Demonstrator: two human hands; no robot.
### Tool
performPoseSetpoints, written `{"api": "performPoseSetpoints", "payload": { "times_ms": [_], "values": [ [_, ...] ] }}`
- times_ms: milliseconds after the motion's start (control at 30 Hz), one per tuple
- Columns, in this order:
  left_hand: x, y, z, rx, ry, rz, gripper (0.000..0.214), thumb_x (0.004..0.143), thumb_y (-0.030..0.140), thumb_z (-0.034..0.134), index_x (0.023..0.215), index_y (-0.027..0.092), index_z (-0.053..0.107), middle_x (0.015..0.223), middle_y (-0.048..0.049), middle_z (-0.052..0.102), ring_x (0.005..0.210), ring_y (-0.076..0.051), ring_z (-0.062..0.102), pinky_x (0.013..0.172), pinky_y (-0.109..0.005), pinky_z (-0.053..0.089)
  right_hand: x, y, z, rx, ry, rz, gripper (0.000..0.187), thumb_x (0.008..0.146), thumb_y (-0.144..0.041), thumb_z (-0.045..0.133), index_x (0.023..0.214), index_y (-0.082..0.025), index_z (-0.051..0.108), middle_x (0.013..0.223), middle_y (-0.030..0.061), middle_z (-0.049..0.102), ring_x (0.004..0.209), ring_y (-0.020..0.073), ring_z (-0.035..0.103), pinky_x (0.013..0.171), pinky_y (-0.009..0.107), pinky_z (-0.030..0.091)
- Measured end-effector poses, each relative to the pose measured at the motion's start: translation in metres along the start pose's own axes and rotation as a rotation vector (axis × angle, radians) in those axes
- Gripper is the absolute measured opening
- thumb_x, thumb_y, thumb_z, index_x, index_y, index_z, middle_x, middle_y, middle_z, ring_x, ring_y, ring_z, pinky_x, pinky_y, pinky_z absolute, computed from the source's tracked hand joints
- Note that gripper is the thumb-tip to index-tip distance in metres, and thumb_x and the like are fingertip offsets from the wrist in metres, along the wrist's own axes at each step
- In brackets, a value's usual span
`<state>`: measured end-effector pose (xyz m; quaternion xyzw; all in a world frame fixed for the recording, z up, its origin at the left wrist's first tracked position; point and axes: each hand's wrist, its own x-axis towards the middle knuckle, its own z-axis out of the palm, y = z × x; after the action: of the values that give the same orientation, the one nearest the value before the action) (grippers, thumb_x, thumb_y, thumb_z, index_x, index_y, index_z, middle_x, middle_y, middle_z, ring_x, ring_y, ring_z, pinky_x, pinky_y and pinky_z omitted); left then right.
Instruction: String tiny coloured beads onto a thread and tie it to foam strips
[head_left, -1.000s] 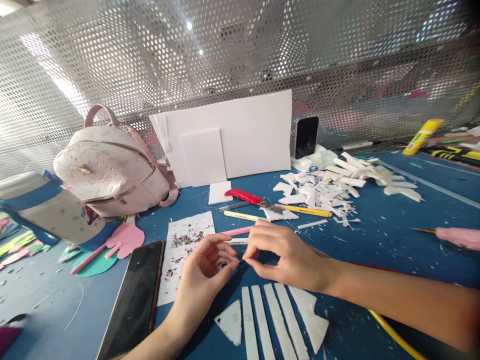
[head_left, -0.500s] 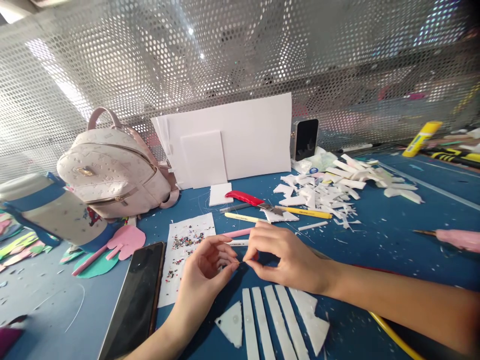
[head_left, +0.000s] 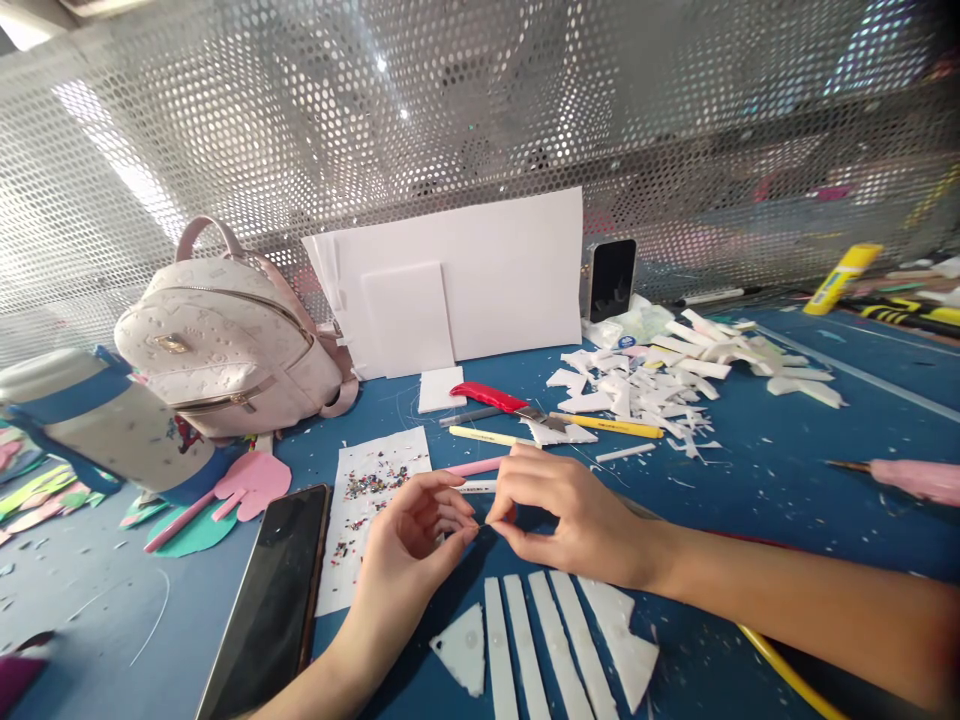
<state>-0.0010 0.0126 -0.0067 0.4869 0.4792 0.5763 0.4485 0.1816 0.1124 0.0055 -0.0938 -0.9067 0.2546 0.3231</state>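
Left hand (head_left: 409, 545) and right hand (head_left: 574, 515) meet fingertip to fingertip, pinched on something tiny.

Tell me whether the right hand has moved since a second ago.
No. The right hand keeps its place against the white strips below it, fingertips meeting the left hand; only the camera tilted slightly.

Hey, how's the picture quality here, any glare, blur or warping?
Head view: strong glare through the perforated screen at upper left; wide-angle bending curves the blue table edges; the pink tool at right is soft; the left hand and right hand are sharp at centre.
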Motion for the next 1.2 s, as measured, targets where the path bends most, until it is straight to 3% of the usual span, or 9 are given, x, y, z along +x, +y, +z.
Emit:
{"api": "performPoseSetpoints", "payload": {
  "times_ms": [333, 533, 967, 1200],
  "values": [
    [-0.0031, 0.0019, 0.0036, 0.115, -0.024, 0.017, 0.028, 0.082, 0.012, 0.067, 0.107, 0.02, 0.058, 0.083, -0.0013, 0.064, 0.079, -0.015, 0.062, 0.079, -0.03, 0.05, 0.0018, -0.0019, 0.0006, -0.006, -0.067, -0.07, 0.012, 0.087, -0.013, 0.056, 0.077, -0.018, 0.057, 0.076, -0.0009, 0.06, 0.073, 0.0131, 0.051, 0.077, 0.031, 0.043],
    [-0.0033, 0.0033, 0.0034, 0.143, -0.016, -0.018, 0.03, 0.08, 0.01, 0.066, 0.107, 0.021, 0.057, 0.079, 0.0014, 0.063, 0.076, -0.013, 0.06, 0.075, -0.026, 0.048, 0.0011, -0.0011, -0.0004, -0.015, -0.121, -0.051, 0.011, 0.092, -0.018, 0.056, 0.081, -0.019, 0.059, 0.079, -0.0014, 0.062, 0.075, 0.0123, 0.053, 0.083, 0.029, 0.041],
    [-0.0074, 0.008, 0.0075, 0.227, 0.017, -0.061, 0.032, 0.081, 0.01, 0.064, 0.108, 0.024, 0.054, 0.071, 0.0059, 0.061, 0.071, -0.011, 0.06, 0.069, -0.023, 0.044, 0.0013, -0.0033, -0.0026, 0.035, -0.158, -0.021, 0.005, 0.091, -0.019, 0.057, 0.088, -0.019, 0.061, 0.079, -0.0015, 0.062, 0.074, 0.0128, 0.052, 0.077, 0.029, 0.041],
    [-0.0076, 0.0083, 0.0069, 0.307, -0.002, -0.011, 0.024, 0.08, 0.01, 0.063, 0.1, 0.023, 0.057, 0.073, 0.0043, 0.063, 0.07, -0.012, 0.058, 0.068, -0.024, 0.045, 0.0032, -0.0035, -0.0058, 0.121, -0.147, -0.008, 0.01, 0.095, -0.019, 0.054, 0.088, -0.019, 0.061, 0.083, 0.0006, 0.062, 0.078, 0.0136, 0.053, 0.081, 0.03, 0.043]
  ]
}}
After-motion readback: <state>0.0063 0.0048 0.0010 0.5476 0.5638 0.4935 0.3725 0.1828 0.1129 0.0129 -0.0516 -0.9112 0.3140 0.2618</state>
